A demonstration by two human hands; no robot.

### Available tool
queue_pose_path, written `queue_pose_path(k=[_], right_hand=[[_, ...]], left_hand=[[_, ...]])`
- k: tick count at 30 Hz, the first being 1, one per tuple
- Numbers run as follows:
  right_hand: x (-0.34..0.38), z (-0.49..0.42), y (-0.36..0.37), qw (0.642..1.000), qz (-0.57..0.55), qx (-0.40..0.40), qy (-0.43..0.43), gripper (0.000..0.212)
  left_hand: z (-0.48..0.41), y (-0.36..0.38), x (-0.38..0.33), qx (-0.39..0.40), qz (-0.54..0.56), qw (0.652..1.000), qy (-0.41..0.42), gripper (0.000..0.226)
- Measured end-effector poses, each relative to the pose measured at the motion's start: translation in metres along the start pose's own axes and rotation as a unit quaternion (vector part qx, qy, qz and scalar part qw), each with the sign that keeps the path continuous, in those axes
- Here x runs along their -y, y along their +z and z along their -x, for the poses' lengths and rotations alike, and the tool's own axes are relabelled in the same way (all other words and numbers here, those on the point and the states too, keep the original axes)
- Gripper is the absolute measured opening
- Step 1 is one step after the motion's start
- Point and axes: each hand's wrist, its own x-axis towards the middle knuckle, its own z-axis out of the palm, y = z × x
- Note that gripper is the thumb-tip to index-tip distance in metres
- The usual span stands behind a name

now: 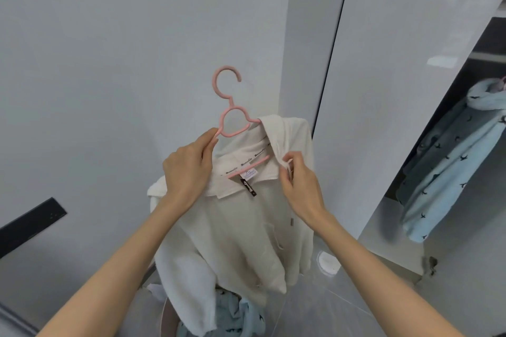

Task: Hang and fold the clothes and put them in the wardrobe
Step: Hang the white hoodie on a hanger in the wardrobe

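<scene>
Blue clothes heaped below hanger. Left hand grips hanger's left arm. Right hand pinches shirt collar, right of hanger. Risk: right shoulder looks half seated; if collar is released early, shirt slides off hanger.

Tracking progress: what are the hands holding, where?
Left hand grips the pink plastic hanger below its loop; right hand pinches the cream top at its neckline.

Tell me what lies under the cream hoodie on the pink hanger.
Below its hem, light blue patterned clothes and some white cloth lie piled. The hoodie covers the rest of the pile.
</scene>
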Motion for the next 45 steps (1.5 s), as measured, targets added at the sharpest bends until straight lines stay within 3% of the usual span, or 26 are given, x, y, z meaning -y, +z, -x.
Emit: queue_pose_path(k=[2,6,9,11,14,24,31,33,37,40,43,45], right_hand=[[-0.007,-0.003,-0.005,1.000,-0.001,-0.005,0.009,0.010],[-0.019,-0.028,-0.023,0.986,-0.068,-0.114,0.100,0.028],[-0.031,-0.043,-0.033,0.983,-0.065,-0.071,0.154,0.052],[-0.035,-0.049,-0.036,0.979,-0.100,-0.055,0.168,0.040],[-0.036,-0.050,-0.035,0.989,-0.072,-0.032,0.128,0.015],[0.010,-0.089,-0.049,0.988,0.103,-0.115,0.009,0.022],[0.007,-0.047,-0.033,0.970,0.107,-0.167,-0.138,0.023],[-0.019,-0.029,-0.026,0.971,0.160,-0.122,-0.132,0.017],[-0.043,-0.014,-0.024,0.985,0.162,-0.063,0.006,0.024],[-0.025,-0.022,-0.029,0.993,0.109,-0.049,-0.022,0.024],[-0.003,-0.032,-0.028,0.994,0.079,-0.047,-0.059,0.019],[0.010,-0.033,-0.021,0.993,0.090,-0.056,-0.049,0.028]], left_hand=[[0.003,-0.005,-0.005,-0.020,-0.001,0.999,0.034,0.030],[0.003,-0.013,-0.001,-0.044,0.009,0.998,0.053,0.039],[0.003,-0.017,0.005,-0.063,0.009,0.997,0.053,0.039],[0.003,-0.018,0.010,-0.068,0.007,0.997,0.037,0.033],[0.005,-0.019,0.019,-0.065,0.008,0.998,0.008,0.026],[0.023,0.004,0.070,0.003,-0.103,0.993,0.059,0.022],[0.008,0.014,0.067,0.038,-0.092,0.994,-0.039,0.037],[0.005,0.011,0.058,0.009,-0.065,0.997,-0.045,0.037],[0.007,0.004,0.038,-0.004,-0.018,1.000,0.019,0.031],[0.005,0.001,0.029,-0.006,-0.012,0.998,0.069,0.046],[0.003,-0.003,0.024,-0.012,-0.019,0.995,0.092,0.047],[0.004,-0.006,0.023,-0.009,-0.019,0.995,0.095,0.047]])
